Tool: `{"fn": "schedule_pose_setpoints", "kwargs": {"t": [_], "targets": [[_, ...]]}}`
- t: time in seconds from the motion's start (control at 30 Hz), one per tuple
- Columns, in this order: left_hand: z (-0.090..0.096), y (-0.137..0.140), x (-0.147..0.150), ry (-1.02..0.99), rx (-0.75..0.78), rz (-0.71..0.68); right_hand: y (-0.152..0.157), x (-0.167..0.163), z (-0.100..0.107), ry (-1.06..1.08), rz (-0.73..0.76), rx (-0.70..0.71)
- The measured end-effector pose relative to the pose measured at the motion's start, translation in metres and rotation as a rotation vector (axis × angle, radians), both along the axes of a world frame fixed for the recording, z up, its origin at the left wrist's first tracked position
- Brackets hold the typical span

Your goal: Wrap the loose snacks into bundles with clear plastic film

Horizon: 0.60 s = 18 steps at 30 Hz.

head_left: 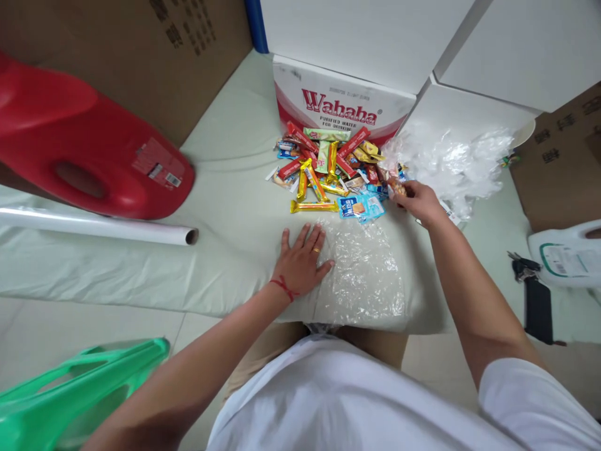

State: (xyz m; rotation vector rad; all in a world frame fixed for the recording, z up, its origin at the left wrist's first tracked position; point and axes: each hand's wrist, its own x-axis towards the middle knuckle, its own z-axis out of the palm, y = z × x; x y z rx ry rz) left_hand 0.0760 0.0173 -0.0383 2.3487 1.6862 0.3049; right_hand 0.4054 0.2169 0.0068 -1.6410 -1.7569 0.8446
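Observation:
My left hand point(303, 260) lies flat with fingers spread on the cloth, at the left edge of a sheet of clear plastic film point(366, 269). My right hand point(417, 200) pinches a small wrapped snack point(398, 186) at the right side of a heap of packaged snacks point(323, 156). Red, green, yellow and brown wrappers make up the heap. Along its front lie a yellow snack bar point(313, 207) and a light blue snack packet point(361, 207). Crumpled clear plastic bags point(451, 163) are piled just beyond my right hand.
A Wahaha carton point(342, 100) stands behind the heap. To the left are a red jug point(94, 144) and a roll of film point(98, 227); a green plastic stool point(84, 388) is below. A white jug point(570, 254), keys point(523, 264) and a black pouch point(538, 310) are at the right.

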Motion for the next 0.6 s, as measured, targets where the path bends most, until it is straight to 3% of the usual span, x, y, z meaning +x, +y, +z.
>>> {"fn": "schedule_pose_setpoints", "kwargs": {"t": [0.1,0.2,0.37,0.47,0.53,0.6], "targets": [[0.001,0.000,0.001,-0.003,-0.010,0.008,0.022,-0.020,0.000,0.089,-0.214,0.044],[0.002,0.000,0.001,-0.001,-0.016,0.009,0.038,-0.054,0.001,-0.021,-0.193,0.227],[0.001,0.000,0.000,0.010,-0.007,0.005,0.032,-0.142,0.013,-0.248,0.302,0.408],[0.000,0.000,0.000,0.019,-0.002,0.006,0.022,-0.187,0.013,-0.397,0.640,0.447],[-0.001,-0.001,0.000,0.018,0.004,0.005,0.017,-0.196,0.009,-0.494,0.795,0.407],[-0.002,-0.001,-0.001,0.013,0.014,0.003,0.011,-0.188,0.007,-0.554,0.838,0.341]]}}
